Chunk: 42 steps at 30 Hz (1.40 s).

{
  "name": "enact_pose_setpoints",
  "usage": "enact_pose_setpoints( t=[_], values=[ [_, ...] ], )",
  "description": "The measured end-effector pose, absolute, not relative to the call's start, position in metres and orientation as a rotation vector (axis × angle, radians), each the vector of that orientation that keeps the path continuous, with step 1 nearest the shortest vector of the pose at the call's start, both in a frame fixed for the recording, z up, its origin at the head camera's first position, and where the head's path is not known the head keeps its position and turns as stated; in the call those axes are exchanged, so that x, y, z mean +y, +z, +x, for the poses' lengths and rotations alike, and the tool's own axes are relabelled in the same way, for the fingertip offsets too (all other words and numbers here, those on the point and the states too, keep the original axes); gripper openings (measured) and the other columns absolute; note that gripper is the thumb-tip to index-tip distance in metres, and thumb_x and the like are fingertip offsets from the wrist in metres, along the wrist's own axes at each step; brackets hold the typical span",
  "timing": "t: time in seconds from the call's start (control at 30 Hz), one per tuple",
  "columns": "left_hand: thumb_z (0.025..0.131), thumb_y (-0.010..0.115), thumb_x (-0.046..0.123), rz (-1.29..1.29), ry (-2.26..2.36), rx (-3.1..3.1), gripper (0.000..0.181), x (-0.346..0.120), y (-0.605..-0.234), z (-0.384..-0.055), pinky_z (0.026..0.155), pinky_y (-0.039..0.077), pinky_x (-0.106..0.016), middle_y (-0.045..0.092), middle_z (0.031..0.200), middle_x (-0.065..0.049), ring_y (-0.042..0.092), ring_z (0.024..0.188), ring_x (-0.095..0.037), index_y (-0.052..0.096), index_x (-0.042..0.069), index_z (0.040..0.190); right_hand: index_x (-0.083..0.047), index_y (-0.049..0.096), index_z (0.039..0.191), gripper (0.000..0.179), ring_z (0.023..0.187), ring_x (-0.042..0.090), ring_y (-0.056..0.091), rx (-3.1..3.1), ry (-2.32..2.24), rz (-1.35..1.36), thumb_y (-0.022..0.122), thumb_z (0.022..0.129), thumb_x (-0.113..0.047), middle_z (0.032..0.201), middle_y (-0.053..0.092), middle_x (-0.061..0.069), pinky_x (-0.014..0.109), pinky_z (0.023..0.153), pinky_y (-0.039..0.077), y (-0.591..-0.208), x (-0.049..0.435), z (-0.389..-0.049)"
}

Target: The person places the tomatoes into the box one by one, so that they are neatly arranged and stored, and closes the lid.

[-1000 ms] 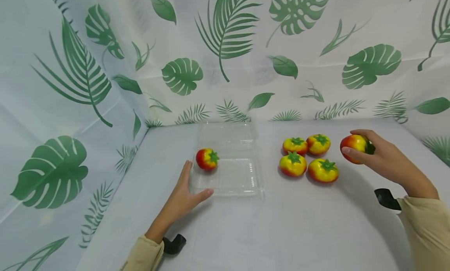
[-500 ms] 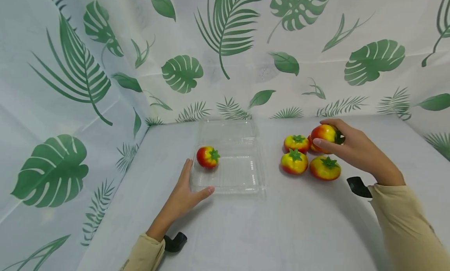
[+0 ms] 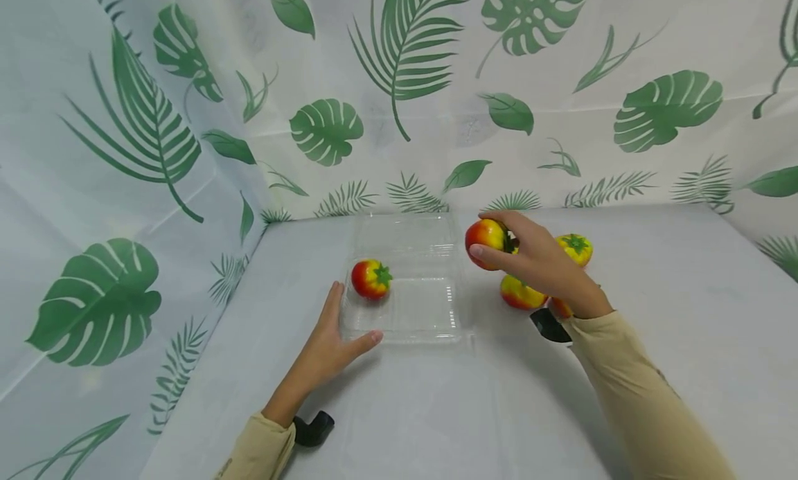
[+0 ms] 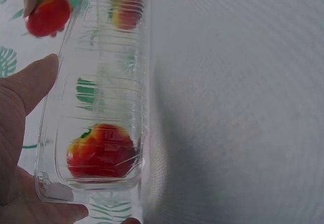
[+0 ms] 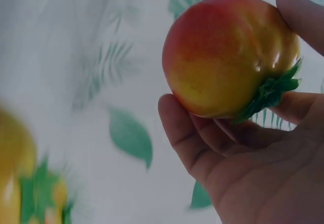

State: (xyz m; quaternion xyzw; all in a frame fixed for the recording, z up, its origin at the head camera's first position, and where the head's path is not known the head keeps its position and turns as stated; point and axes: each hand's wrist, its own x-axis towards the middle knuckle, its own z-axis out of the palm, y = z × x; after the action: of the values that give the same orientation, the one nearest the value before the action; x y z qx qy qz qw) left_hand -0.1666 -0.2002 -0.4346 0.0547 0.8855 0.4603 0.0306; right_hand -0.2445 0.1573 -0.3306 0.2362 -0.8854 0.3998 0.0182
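Observation:
My right hand (image 3: 542,262) holds a red-and-yellow tomato (image 3: 483,243) up over the table, just right of the clear plastic clamshell box (image 3: 424,339). In the right wrist view, thumb and fingers are around the tomato (image 5: 217,57), its green leafy top toward the palm. The box lies with its lid (image 3: 405,232) folded back. Another tomato (image 3: 368,280) sits in the box's left part. My left hand (image 3: 327,359) has its fingers along the box's left side and its thumb at the front edge, spread around that corner.
Several more tomatoes stand right of the box, among them a front one (image 3: 522,294) and a back one (image 3: 576,248), partly hidden behind my right hand and sleeve. A leaf-printed sheet (image 3: 436,140) hangs behind the white table (image 3: 424,411).
My right hand has carried its tomato leftward, passing over the group of tomatoes to near the box's right side. The left hand and the box stay in place.

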Motion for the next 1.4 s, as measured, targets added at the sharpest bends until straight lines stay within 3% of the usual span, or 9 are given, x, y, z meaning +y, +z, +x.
enact_pose_setpoints(
  t=[0.43,0.7,0.93,1.13,1.4],
  values=[
    [0.093,0.08,0.051,0.151,1.414,2.702,0.12,-0.201,-0.435,-0.167,0.128,0.012,-0.057,-0.003,0.179,-0.012,0.006,0.164,-0.033,0.003,0.006,0.172,-0.009,0.051,0.157,0.069,0.129,0.03,0.053,-2.715,1.373,0.875,0.077,0.1,-0.039,0.151,0.053,0.012,0.049,0.102,0.056,-0.334,0.085,-0.245],
    [0.094,0.08,0.048,0.145,1.377,2.693,0.118,-0.204,-0.435,-0.167,0.127,0.012,-0.061,-0.003,0.179,-0.012,0.004,0.164,-0.035,0.001,0.009,0.173,-0.008,0.055,0.153,0.061,0.131,0.028,0.055,-2.606,1.385,1.042,0.077,0.101,-0.03,0.155,0.054,0.011,0.049,0.102,0.057,-0.341,0.062,-0.243],
    [0.094,0.08,0.047,0.151,1.398,2.681,0.118,-0.207,-0.434,-0.167,0.126,0.012,-0.063,-0.004,0.179,-0.012,0.003,0.164,-0.036,0.001,0.008,0.173,-0.008,0.065,0.143,0.046,0.126,0.026,0.058,-2.526,1.348,1.114,0.075,0.102,-0.027,0.141,0.064,0.009,0.045,0.097,0.059,-0.347,0.048,-0.24],
    [0.094,0.08,0.045,0.168,1.406,2.679,0.118,-0.207,-0.433,-0.167,0.126,0.013,-0.063,-0.005,0.179,-0.011,0.003,0.164,-0.035,0.0,0.009,0.173,-0.008,0.061,0.147,0.054,0.127,0.027,0.057,-2.56,1.41,1.109,0.078,0.1,-0.028,0.146,0.059,0.01,0.044,0.1,0.058,-0.35,0.041,-0.239],
    [0.093,0.081,0.048,0.165,1.389,2.704,0.119,-0.204,-0.433,-0.17,0.125,0.017,-0.064,-0.001,0.179,-0.011,0.007,0.163,-0.036,0.003,0.007,0.173,-0.006,0.055,0.151,0.059,0.12,0.029,0.058,-2.594,1.46,1.107,0.077,0.098,-0.022,0.14,0.055,0.014,0.039,0.091,0.062,-0.356,0.037,-0.237]
  ],
)
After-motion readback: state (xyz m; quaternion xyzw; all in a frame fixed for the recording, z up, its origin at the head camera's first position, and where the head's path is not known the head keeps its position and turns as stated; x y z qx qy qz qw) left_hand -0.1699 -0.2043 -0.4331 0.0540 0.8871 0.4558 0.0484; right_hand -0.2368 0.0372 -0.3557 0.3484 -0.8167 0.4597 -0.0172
